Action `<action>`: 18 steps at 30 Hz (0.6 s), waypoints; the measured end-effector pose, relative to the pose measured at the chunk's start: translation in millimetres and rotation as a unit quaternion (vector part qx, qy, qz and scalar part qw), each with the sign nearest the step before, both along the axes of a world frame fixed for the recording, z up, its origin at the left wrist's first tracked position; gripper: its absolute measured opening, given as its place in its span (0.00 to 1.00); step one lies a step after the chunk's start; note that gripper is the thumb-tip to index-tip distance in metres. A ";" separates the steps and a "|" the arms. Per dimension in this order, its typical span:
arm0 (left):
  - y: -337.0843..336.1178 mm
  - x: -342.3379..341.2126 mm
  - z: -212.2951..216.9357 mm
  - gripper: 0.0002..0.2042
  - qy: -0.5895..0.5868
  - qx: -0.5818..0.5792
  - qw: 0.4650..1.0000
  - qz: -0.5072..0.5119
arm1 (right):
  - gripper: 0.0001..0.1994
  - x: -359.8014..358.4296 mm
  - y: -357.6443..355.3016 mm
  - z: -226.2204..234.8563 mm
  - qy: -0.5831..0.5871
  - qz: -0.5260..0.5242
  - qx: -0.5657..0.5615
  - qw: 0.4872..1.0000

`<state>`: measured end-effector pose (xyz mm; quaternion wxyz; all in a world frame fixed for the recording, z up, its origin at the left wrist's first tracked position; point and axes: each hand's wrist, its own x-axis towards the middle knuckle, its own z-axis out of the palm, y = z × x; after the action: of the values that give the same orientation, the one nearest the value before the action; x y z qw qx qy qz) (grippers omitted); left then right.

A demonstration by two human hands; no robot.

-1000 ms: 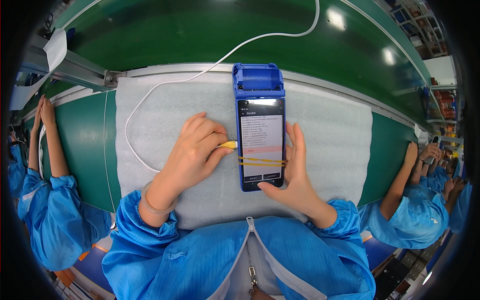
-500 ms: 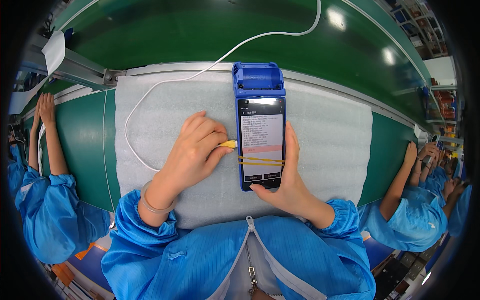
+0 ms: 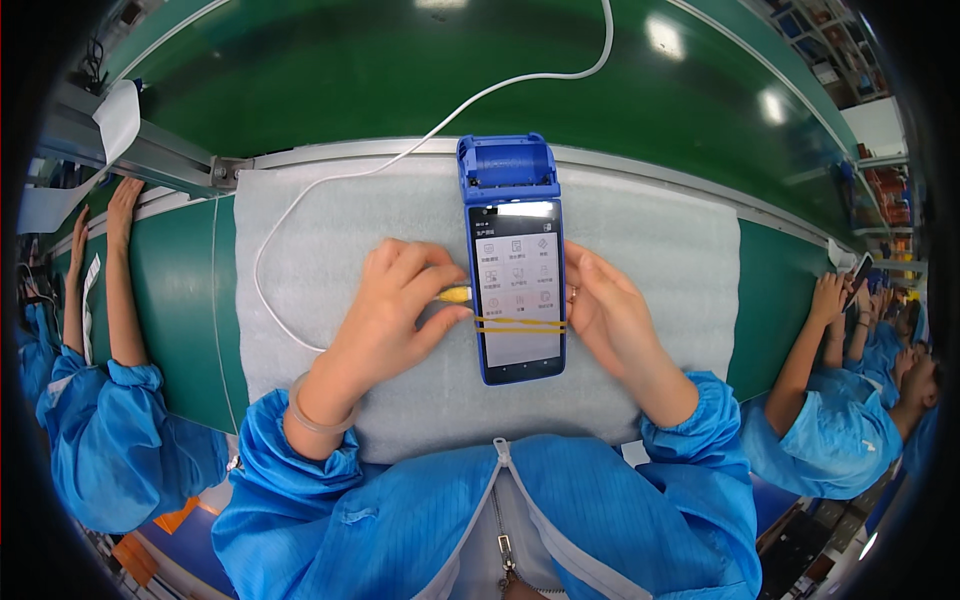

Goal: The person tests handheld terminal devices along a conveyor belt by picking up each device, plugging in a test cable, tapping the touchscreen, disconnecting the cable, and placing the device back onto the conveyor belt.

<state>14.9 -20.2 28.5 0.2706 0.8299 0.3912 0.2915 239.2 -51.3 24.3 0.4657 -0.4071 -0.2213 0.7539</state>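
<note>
A blue handheld payment terminal lies on a grey foam mat, its lit screen showing a grid of icons. Two yellow rubber bands cross the lower screen. My left hand pinches a yellow plug at the terminal's left edge; a white cable runs from it and loops off to the back. My right hand rests against the terminal's right edge, fingers along its side.
A green conveyor belt runs behind the mat. Other people in blue coats work at both sides, one's forearms at the left, another person at the right. A paper tag hangs at the far left.
The screen has switched from a page of text to a grid of icons. My right hand has moved from the lower screen to the terminal's right edge. My left hand keeps the plug.
</note>
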 end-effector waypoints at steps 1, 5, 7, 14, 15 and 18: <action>0.4 0.5 -0.6 0.10 0.017 0.023 0.999 -0.015 | 0.23 -0.1 4.3 1.3 -0.003 0.021 -0.009 1.000; 0.3 -1.7 -11.5 0.08 0.027 -0.009 0.999 -0.032 | 0.22 -4.8 14.5 0.8 0.019 0.017 -0.033 0.999; 0.2 -2.7 -13.0 0.09 0.018 -0.021 0.999 -0.042 | 0.22 -3.1 12.3 0.5 -0.001 0.014 -0.044 0.999; -2.9 -2.2 -13.4 0.12 -0.037 -0.050 0.998 0.010 | 0.19 23.6 24.8 4.0 -0.053 -0.039 -0.026 0.997; -2.2 -2.0 -14.8 0.12 -0.039 -0.055 0.998 0.005 | 0.19 31.4 35.0 5.7 -0.053 -0.059 -0.027 0.996; -4.0 -5.9 -19.4 0.10 -0.037 -0.032 0.999 0.011 | 0.17 30.7 86.3 12.0 -0.091 -0.089 0.014 0.992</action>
<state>9.0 -24.2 9.0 0.3078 0.8050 0.3992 0.3127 269.8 35.0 36.3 0.5145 -0.4859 -0.2359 0.6659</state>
